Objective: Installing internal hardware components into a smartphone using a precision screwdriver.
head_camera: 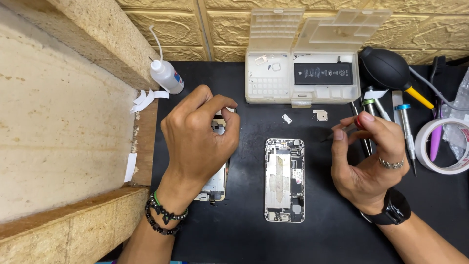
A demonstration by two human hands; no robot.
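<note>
My left hand rests over a detached phone screen panel on the black mat, its fingertips pinched on the panel's top end. My right hand hovers right of an opened phone body and holds thin dark tweezers between thumb and fingers, tips pointing left. The phone body lies face-open, with its inner boards and a strip of tape showing, and neither hand touches it.
A clear plastic parts box with a black battery stands open at the back. A squeeze bottle, black air blower, screwdrivers, tape roll and small metal plates lie around.
</note>
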